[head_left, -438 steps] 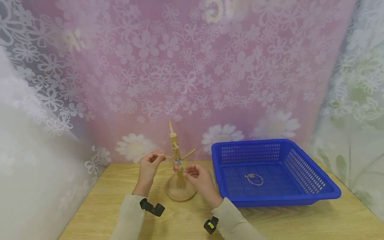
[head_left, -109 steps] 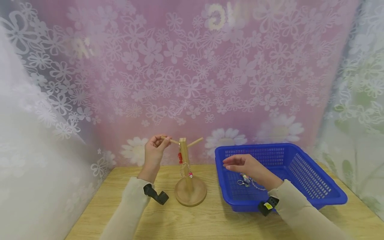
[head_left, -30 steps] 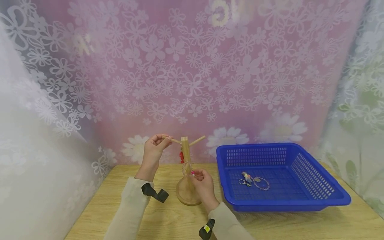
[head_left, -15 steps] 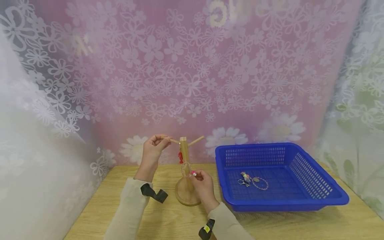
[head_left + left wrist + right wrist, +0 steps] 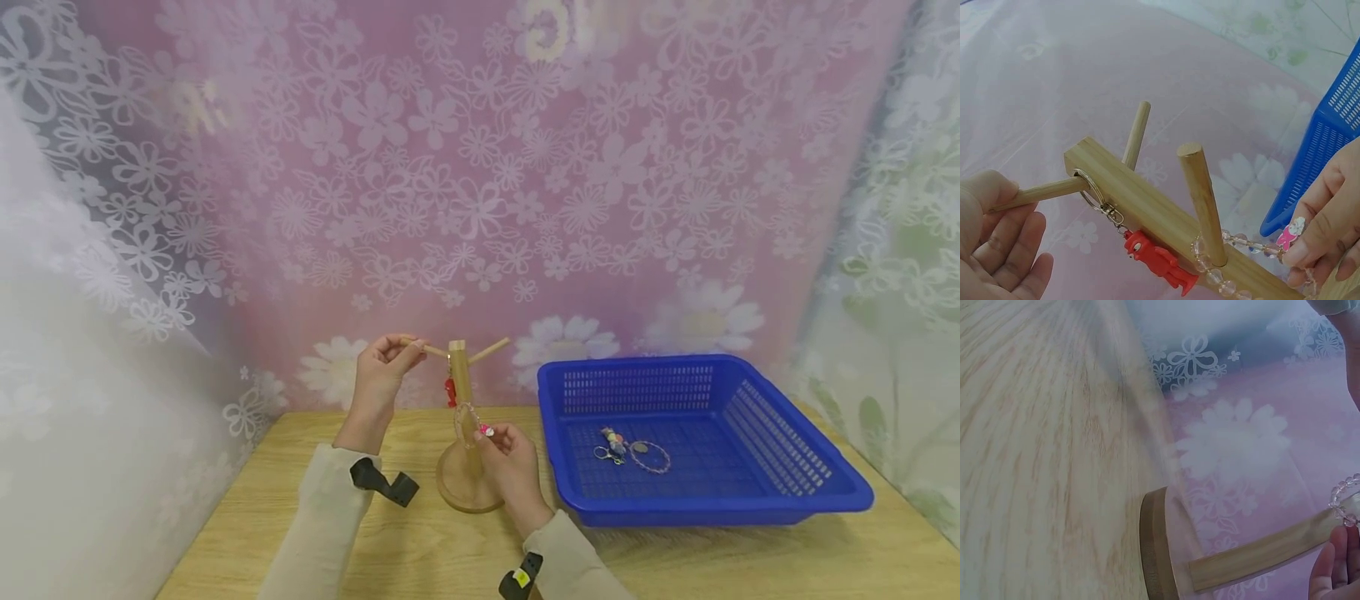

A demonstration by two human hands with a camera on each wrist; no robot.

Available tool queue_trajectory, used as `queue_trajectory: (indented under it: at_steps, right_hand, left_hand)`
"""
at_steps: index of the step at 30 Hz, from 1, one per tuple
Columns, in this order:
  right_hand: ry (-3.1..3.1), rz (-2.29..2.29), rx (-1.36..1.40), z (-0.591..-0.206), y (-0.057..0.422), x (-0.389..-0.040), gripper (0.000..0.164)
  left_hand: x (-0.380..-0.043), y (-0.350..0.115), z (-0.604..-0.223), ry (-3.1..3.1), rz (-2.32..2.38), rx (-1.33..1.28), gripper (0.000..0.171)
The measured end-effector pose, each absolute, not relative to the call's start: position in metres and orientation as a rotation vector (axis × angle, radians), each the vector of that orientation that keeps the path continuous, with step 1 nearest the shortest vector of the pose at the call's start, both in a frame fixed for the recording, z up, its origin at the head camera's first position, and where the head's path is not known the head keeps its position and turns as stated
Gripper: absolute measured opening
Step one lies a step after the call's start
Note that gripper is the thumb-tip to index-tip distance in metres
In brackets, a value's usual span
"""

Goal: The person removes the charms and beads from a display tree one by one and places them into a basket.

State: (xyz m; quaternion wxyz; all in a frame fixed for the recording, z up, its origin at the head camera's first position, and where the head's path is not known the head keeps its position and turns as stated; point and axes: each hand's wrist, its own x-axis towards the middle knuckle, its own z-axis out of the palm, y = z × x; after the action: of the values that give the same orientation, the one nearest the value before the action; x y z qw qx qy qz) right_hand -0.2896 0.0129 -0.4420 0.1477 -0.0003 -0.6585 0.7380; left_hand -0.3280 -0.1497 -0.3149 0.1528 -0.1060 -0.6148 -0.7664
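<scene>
A wooden peg stand (image 5: 461, 377) stands upright on the table, its round base (image 5: 1155, 544) showing in the right wrist view. My left hand (image 5: 378, 379) pinches the end of an upper peg (image 5: 1054, 189). From that peg a red figure keychain (image 5: 1159, 261) hangs by its metal ring. A clear beaded bracelet (image 5: 1215, 276) loops around a lower peg (image 5: 1202, 200). My right hand (image 5: 516, 475) pinches this bracelet beside its pink-and-white charm (image 5: 1289, 236), pulling it out to the right. Only part of the right hand shows in the right wrist view.
On the right, a blue plastic basket (image 5: 705, 505) holds a colourful keychain (image 5: 615, 442) and another beaded bracelet (image 5: 660, 469). A wood-grain table (image 5: 435, 558) lies beneath, with a flowered pink curtain (image 5: 480, 208) close behind the stand.
The colourful keychain, earlier on the stand, lies in the basket. The stand has turned. My right hand has come from the basket to the bracelet and draws its charm slightly right.
</scene>
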Motion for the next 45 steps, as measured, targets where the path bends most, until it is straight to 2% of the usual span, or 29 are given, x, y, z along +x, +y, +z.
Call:
queue_trajectory:
  at_steps: [19, 32, 45]
  right_hand:
    - [-1.955, 2.224, 0.222, -0.416, 0.014, -0.27, 0.02]
    - [-1.93, 2.246, 0.27, -0.395, 0.017, -0.259, 0.026]
    - [-1.874, 2.297, 0.406, -0.377, 0.026, -0.25, 0.023]
  left_hand:
    - [-0.327, -0.151, -0.312, -1.76, -2.204, -0.311, 0.006]
    - [-0.328, -0.151, -0.314, -1.758, -2.209, -0.306, 0.006]
    - [-0.327, -0.15, -0.317, -1.757, -2.172, -0.331, 0.006]
